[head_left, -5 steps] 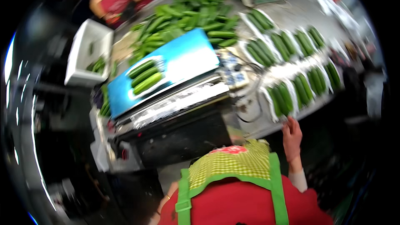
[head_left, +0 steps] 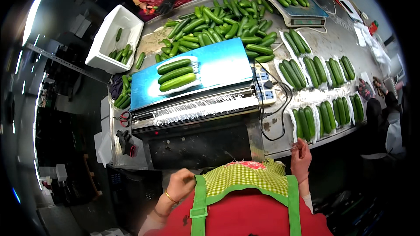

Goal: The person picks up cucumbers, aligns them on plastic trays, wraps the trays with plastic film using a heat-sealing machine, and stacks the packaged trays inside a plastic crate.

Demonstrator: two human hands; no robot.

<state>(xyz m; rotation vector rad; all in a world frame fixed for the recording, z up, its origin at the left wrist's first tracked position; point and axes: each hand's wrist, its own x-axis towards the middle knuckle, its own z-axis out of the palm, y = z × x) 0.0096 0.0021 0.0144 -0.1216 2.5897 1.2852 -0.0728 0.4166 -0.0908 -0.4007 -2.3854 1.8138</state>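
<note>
My left hand point(head_left: 180, 185), a yellow bangle at its wrist, is held by the apron's green strap with fingers curled in; nothing shows in it. At the table's front edge, my right hand point(head_left: 301, 159) has its fingers drawn together by the near corner of a white tray point(head_left: 295, 137), and cannot be seen clearly to grip it. Upright on that tray lie green cucumbers point(head_left: 304, 122). Ahead of my left hand, a wrapping machine point(head_left: 205, 111) has a bright blue top plate point(head_left: 227, 59). Three cucumbers point(head_left: 176, 73) rest on a white tray there.
Loose cucumbers point(head_left: 214, 26) are heaped behind the machine. More filled trays point(head_left: 334, 72) stand in two rows at right, with a scale point(head_left: 302, 17) beyond. A power strip point(head_left: 264, 88) with cables, scissors point(head_left: 124, 119), a white foam box point(head_left: 98, 57) and a co-worker's black-gloved hand point(head_left: 167, 4) are around.
My left hand has come up into view beside the apron strap. My right hand remains by the nearest tray's corner. The whole view has swung and sharpened.
</note>
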